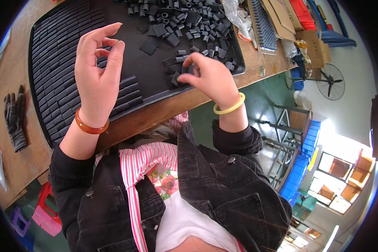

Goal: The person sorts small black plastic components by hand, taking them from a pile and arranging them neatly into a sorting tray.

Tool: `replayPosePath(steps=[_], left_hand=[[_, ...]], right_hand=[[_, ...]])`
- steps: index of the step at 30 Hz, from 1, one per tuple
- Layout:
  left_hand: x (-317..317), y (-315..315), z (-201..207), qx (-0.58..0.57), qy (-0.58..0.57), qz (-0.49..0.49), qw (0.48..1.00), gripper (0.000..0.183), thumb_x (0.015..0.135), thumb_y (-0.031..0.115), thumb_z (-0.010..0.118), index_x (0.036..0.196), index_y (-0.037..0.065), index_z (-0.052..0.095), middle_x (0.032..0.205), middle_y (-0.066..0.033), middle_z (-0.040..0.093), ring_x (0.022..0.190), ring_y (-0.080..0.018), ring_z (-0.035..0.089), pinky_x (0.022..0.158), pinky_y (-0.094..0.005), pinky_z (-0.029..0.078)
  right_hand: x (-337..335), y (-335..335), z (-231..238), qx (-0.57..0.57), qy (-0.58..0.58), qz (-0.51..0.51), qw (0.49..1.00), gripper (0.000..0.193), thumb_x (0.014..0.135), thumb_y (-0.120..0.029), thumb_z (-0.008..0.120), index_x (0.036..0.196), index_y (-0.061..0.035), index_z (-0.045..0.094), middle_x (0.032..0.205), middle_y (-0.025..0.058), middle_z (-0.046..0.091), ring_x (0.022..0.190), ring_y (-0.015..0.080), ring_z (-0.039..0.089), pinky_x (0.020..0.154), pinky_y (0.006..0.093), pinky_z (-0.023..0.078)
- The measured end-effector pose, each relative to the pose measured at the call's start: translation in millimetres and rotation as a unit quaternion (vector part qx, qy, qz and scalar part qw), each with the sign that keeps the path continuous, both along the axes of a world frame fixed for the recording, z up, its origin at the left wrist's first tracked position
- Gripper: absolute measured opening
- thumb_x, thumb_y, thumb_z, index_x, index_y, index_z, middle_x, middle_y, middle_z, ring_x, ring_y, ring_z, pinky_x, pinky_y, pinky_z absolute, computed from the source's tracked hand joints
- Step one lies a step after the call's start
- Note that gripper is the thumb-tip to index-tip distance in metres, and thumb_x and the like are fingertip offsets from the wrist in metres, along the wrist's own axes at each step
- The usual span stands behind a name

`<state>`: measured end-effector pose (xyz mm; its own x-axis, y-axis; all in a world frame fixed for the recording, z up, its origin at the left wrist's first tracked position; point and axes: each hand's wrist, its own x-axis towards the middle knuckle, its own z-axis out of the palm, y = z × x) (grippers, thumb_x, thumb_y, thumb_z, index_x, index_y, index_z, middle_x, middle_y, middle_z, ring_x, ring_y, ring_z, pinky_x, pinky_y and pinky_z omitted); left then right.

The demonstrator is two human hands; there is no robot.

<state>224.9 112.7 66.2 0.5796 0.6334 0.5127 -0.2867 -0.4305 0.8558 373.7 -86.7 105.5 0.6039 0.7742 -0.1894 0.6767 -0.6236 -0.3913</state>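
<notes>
My left hand [97,73] is raised over the rows of black pieces, its fingers curved and thumb apart, with nothing seen between them. A large black tray [132,50] lies on the table. Its left part holds close-set rows of small black cylinders [63,63]. Toward the right edge of the tray, my right hand [212,77] hovers with thumb and index finger parted. Below its fingertips lie a few loose black pieces [175,78]. A heap of short black tubes and flat black squares [185,21] fills the tray's far right.
A dark glove [15,117] lies on the wooden table [6,164] at the left. Past the tray's right side are a clear plastic bag [237,19], a ridged grey strip [262,27] and cardboard [277,14]. A pink stool [46,214] stands below the table's left end.
</notes>
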Motion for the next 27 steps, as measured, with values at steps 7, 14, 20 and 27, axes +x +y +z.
replayPosePath(steps=[7,14,20,27], left_hand=[[4,-2,1,0.000,0.002,-0.020,1.000,0.020,0.090,0.000,0.064,0.110,0.004,0.067,0.105,-0.0037,0.063,0.087,-0.0108,0.061,0.072,-0.0231,0.047],[0,-10,14,0.163,0.084,-0.080,0.980,0.022,0.080,0.002,0.073,0.102,0.005,0.070,0.095,-0.0092,0.066,0.086,-0.0240,0.063,0.075,-0.0315,0.050],[1,-14,13,0.310,0.104,-0.051,0.944,0.042,0.071,0.015,0.082,0.111,0.011,0.070,0.099,-0.0050,0.069,0.093,-0.0242,0.064,0.084,-0.0376,0.048],[0,-16,10,0.283,0.129,-0.060,0.948,0.039,0.072,0.006,0.078,0.110,0.009,0.071,0.097,-0.0049,0.070,0.090,-0.0237,0.064,0.081,-0.0358,0.049]], right_hand=[[2,-9,-19,-0.021,0.005,0.030,0.999,0.023,0.076,-0.024,0.078,0.089,-0.0090,0.066,0.082,0.0096,0.067,0.077,0.0297,0.066,0.068,0.0395,0.051],[-11,5,-11,0.355,0.377,-0.129,0.846,0.019,0.094,-0.017,0.069,0.094,-0.0028,0.057,0.073,-0.0009,0.060,0.065,0.0036,0.052,0.055,0.0195,0.040],[-46,29,-24,0.416,0.463,-0.158,0.767,0.018,0.094,-0.015,0.069,0.095,-0.0054,0.055,0.078,-0.0020,0.060,0.061,0.0018,0.045,0.052,0.0176,0.035],[-54,35,-32,0.419,0.362,-0.115,0.825,0.017,0.093,-0.012,0.070,0.101,-0.0048,0.056,0.078,-0.0015,0.057,0.062,0.0029,0.047,0.052,0.0182,0.035]])
